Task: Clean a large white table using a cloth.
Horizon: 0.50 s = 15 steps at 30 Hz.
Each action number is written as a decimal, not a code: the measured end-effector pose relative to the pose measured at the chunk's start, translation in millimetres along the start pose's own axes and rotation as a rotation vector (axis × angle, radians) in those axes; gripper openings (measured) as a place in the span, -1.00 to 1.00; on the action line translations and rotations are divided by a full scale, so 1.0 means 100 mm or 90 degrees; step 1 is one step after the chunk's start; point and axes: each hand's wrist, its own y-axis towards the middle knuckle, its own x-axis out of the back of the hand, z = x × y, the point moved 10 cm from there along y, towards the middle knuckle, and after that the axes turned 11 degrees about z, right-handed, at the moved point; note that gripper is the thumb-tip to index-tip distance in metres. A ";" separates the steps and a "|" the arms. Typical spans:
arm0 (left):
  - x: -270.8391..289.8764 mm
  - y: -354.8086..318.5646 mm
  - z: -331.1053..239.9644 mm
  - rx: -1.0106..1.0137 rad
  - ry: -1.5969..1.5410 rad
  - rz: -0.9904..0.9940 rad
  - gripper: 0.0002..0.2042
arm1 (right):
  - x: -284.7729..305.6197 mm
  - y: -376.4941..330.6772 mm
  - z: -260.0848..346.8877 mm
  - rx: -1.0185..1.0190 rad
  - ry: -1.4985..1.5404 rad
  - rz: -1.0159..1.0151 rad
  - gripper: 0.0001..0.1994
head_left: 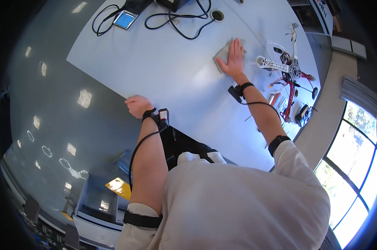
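- Plainly, the right hand (233,60) lies flat on a grey cloth (220,54) at one o'clock on the table (113,56), fingers outstretched.
- Left hand (139,107) at ten o'clock, by the table's edge, fingers curled; whether they hold anything, I cannot tell.
- Drone frame (293,71) at two o'clock.

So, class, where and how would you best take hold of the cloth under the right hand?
Probably pinch the cloth at its far-left edge, coming from the left: it lies low and flat on the table, and the right hand covers its middle but leaves that edge bare.
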 end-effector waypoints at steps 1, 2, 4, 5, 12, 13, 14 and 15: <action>0.00 -0.01 0.00 0.003 0.005 -0.011 -0.46 | -0.01 -0.04 0.01 -0.024 -0.002 -0.014 0.00; -0.01 -0.01 -0.01 0.005 -0.001 -0.009 -0.46 | -0.01 -0.07 0.01 -0.050 -0.004 -0.029 0.00; 0.02 0.02 0.00 -0.017 0.028 -0.050 -0.46 | -0.04 -0.12 0.35 -0.047 0.012 -0.003 -0.01; 0.03 0.03 0.00 -0.016 0.025 -0.051 -0.46 | -0.08 -0.15 0.56 -0.050 0.030 0.024 -0.02; -0.02 0.06 0.04 -0.018 0.007 -0.031 -0.46 | -0.35 -0.68 2.10 0.013 0.127 0.155 -0.02; -0.03 0.06 0.04 -0.016 0.002 -0.026 -0.46 | -0.37 -0.76 2.28 0.034 0.149 0.174 -0.03; -0.02 0.05 0.02 -0.018 0.002 -0.028 -0.46 | -0.36 -0.84 2.39 0.033 0.151 0.172 -0.03; -0.01 0.02 0.01 -0.009 0.008 -0.030 -0.46 | -0.40 -0.93 2.53 0.049 0.142 0.206 -0.04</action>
